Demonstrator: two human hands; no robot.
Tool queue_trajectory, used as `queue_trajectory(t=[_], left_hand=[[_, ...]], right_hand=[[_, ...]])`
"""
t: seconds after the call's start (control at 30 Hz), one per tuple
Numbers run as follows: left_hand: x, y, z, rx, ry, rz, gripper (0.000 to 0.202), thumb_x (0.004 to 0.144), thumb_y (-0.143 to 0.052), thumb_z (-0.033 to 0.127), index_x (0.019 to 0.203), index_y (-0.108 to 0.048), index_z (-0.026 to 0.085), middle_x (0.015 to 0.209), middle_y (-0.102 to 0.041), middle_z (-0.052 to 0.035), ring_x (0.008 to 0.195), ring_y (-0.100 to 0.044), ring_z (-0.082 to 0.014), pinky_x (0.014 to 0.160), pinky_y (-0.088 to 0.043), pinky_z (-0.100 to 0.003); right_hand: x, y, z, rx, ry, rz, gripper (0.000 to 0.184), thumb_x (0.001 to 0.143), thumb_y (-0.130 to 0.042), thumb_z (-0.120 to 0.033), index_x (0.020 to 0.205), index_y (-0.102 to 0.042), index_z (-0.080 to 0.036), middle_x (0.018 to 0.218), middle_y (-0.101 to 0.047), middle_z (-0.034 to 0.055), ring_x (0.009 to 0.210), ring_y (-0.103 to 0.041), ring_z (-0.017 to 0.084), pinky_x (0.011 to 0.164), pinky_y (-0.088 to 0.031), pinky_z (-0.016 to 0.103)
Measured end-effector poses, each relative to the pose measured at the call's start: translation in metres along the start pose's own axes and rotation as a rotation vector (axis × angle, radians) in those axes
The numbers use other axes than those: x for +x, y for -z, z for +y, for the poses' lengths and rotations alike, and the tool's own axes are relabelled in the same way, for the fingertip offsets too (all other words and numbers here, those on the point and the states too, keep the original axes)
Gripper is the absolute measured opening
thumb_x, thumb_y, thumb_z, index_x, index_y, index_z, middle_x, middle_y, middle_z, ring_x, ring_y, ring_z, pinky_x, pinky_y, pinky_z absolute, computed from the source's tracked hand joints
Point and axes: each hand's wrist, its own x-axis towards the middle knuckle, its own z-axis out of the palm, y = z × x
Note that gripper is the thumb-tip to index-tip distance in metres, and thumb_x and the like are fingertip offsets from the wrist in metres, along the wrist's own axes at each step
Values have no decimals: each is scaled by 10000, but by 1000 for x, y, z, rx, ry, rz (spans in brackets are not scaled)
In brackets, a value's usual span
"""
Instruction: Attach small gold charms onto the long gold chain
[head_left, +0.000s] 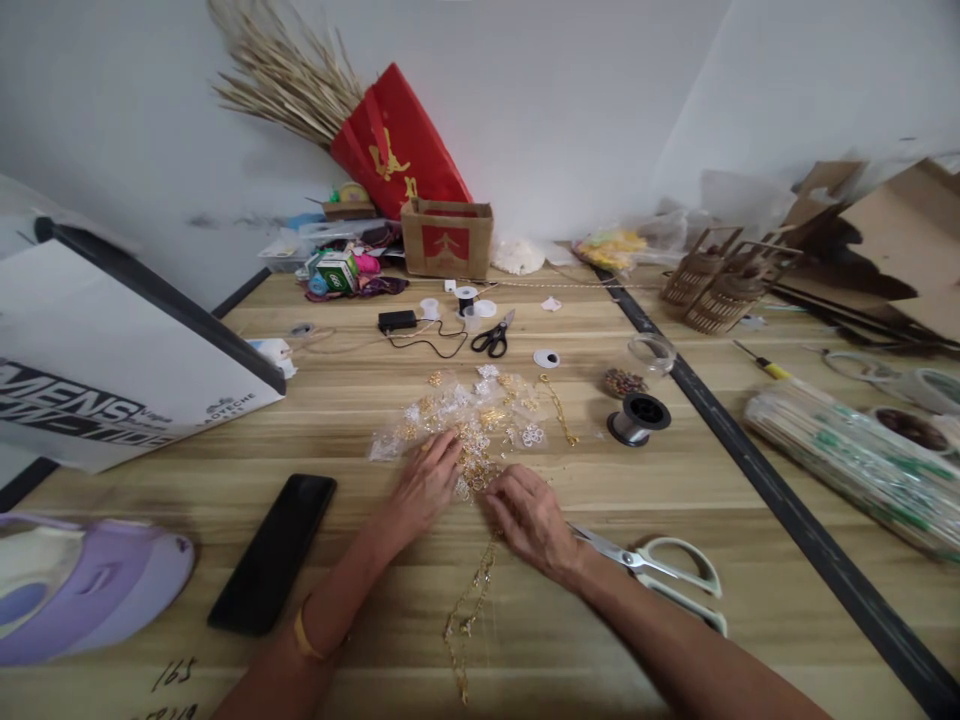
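Note:
A loose pile of small gold and silver jewellery findings (474,455) lies in the middle of the wooden table. My left hand (429,480) rests at the pile's left edge, fingers stretched out over the pieces. On the near right side of the pile, my right hand (534,520) has its fingers curled and thumb close to them; anything pinched there is too small or hidden. A gold chain with small charms (466,625) runs down the table from just below my right fingers. Small see-through plastic bags (431,405) of findings spread behind the pile. Another gold chain (556,408) lies to their right.
White-handled scissors (671,570) lie beside my right forearm, with a wire spool (637,418) farther back. A black phone (274,555) is left of my left arm. Black scissors (493,338) and a red bag (397,150) are behind; wrapped sticks (855,460) lie right.

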Motion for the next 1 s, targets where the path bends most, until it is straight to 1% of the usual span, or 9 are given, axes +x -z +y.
queue_trajectory(t=[0.2, 0.3, 0.43, 0.57, 0.73, 0.87, 1.0], left_hand=[[2, 3, -11, -6, -1, 43, 323, 936, -358, 193, 1158, -584, 129, 1330, -520, -135, 1212, -491, -250, 1032, -401, -440], [3, 3, -10, -8, -10, 51, 318, 928, -382, 192, 1169, -581, 134, 1312, -528, -135, 1195, -497, -257, 1021, -407, -456], [2, 2, -8, -33, -12, 71, 310, 921, -396, 186, 1167, -584, 169, 1331, -499, -121, 1195, -484, -260, 1011, -408, -482], [2, 2, -7, -59, -16, 110, 275, 919, -405, 198, 1081, -626, 178, 1327, -478, -118, 1211, -448, -268, 1011, -405, -491], [2, 2, -7, -45, -33, 179, 246, 914, -419, 205, 980, -653, 172, 1282, -486, -115, 1232, -405, -273, 1029, -391, -497], [2, 1, -5, -21, -28, 152, 256, 917, -412, 201, 1002, -651, 166, 1329, -463, -117, 1282, -356, -282, 1058, -361, -510], [2, -1, -3, 0, -8, 116, 288, 926, -406, 232, 1111, -616, 162, 1377, -440, -119, 1314, -326, -289, 1063, -356, -520]], right_hand=[[1, 0, -1, 1, -4, -9, 108, 901, -449, -150, 875, -547, -184, 794, -574, 54, 739, -508, 168, 661, -419, 292], [1, 0, -1, 7, 5, -7, 103, 902, -452, -147, 880, -547, -180, 797, -578, 55, 736, -505, 165, 658, -417, 289], [0, 0, 0, 2, 4, -14, 97, 903, -456, -151, 880, -547, -179, 797, -576, 54, 738, -503, 167, 660, -416, 289], [0, 0, 1, -2, -5, -24, 95, 903, -459, -155, 878, -546, -182, 800, -577, 55, 741, -503, 169, 664, -418, 291], [1, 1, 0, 12, -9, -28, 98, 902, -454, -146, 881, -543, -180, 807, -579, 56, 749, -504, 169, 675, -423, 294], [1, 1, 0, 11, -4, -21, 97, 903, -454, -145, 882, -541, -182, 803, -577, 55, 743, -505, 168, 670, -423, 293], [2, 1, 0, 14, -1, -18, 98, 901, -456, -142, 881, -543, -181, 808, -580, 57, 752, -514, 168, 666, -426, 289]])
